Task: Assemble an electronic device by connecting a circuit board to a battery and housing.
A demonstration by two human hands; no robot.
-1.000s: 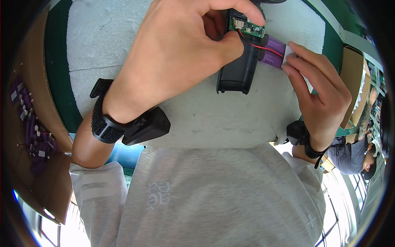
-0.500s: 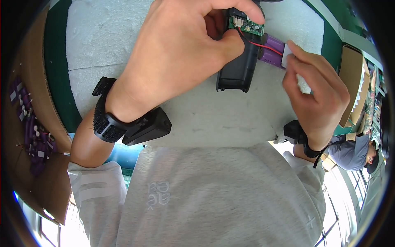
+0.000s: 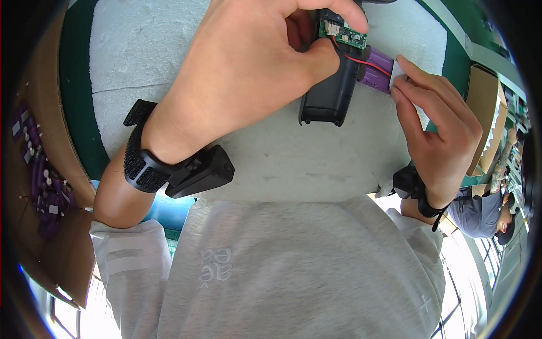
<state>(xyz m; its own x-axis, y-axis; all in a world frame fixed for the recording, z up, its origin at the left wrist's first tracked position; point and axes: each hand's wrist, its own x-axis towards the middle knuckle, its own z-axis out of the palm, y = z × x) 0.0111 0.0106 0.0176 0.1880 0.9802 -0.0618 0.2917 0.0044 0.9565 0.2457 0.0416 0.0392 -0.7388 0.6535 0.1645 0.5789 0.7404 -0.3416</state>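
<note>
My left hand (image 3: 248, 73) is closed around a black plastic housing (image 3: 327, 99), thumb and forefinger on either side of a small green circuit board (image 3: 354, 39) at its upper part. From the white connector on the board, a red wire (image 3: 361, 61) runs to a purple battery pack (image 3: 375, 72), which sticks out to the right of the housing. The pack's outer end carries a white patch (image 3: 398, 72). There my right hand (image 3: 443, 121) pinches it between thumb and fingers. My left palm hides part of the housing.
White foam sheet (image 3: 132, 56) covers the green bench. At the left a cardboard box (image 3: 68, 248) holds several purple battery packs (image 3: 48, 186). Another cardboard box (image 3: 483, 118) stands at the right edge, and a person in grey (image 3: 477, 214) is beyond it.
My left hand and the housing have shifted slightly right. My right fingers, blurred before, have come together on the white end of the battery pack.
</note>
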